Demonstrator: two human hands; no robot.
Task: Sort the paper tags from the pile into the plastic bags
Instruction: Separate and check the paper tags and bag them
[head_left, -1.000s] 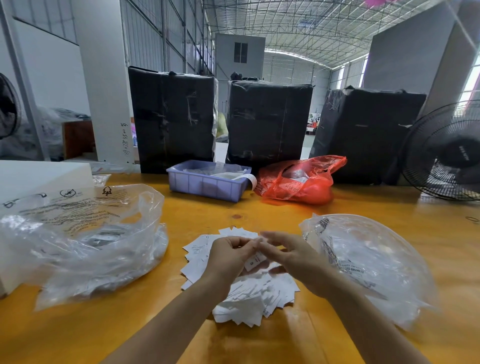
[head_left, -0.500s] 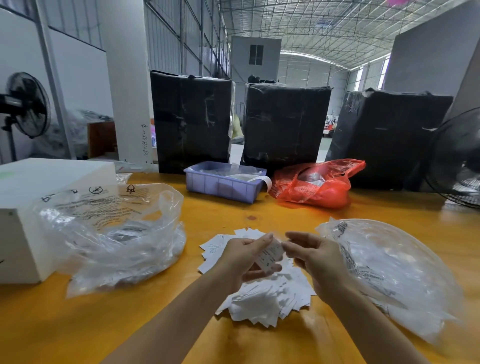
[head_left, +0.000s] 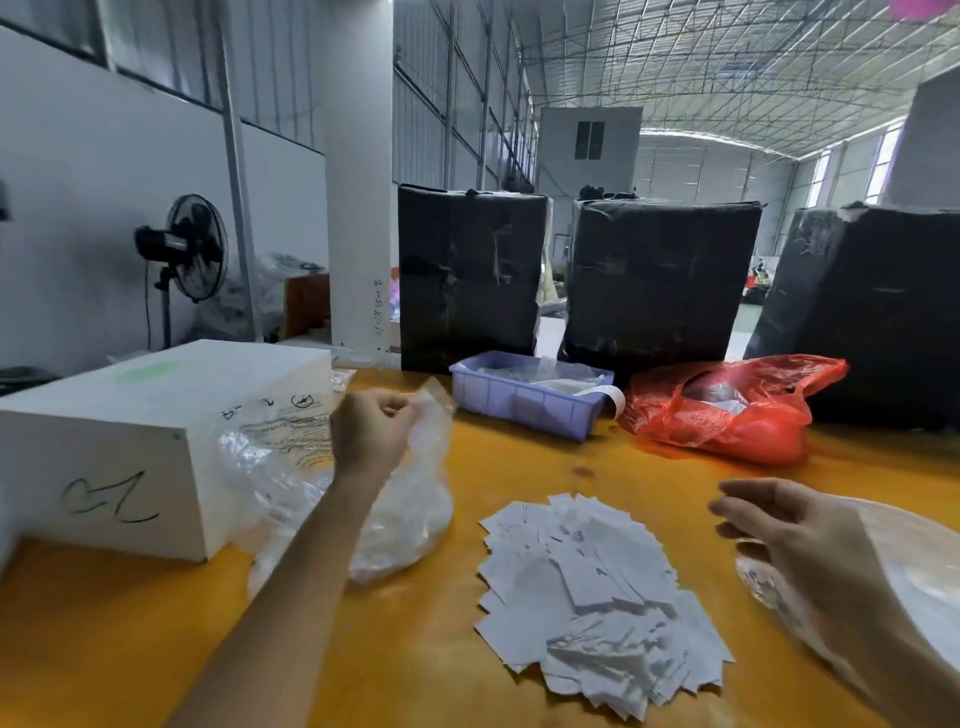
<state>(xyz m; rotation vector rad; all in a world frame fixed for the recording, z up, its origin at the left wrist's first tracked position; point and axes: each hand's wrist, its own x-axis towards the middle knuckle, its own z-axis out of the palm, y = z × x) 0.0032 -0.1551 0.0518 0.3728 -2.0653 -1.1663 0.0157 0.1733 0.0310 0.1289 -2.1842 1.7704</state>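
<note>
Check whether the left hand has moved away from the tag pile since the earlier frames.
Yes. The left hand has left its spot above the pile of paper tags and gone left and forward to the mouth of the left plastic bag, beside the white box.

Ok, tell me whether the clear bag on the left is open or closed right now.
Cannot tell for sure. The left hand grips the upper edge of the left clear plastic bag, lifting it, but the mouth itself is hidden behind the hand.

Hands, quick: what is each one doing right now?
Left hand: fingers curled at the mouth of the clear plastic bag; what it holds cannot be told.
Right hand: open, holding nothing.
</note>
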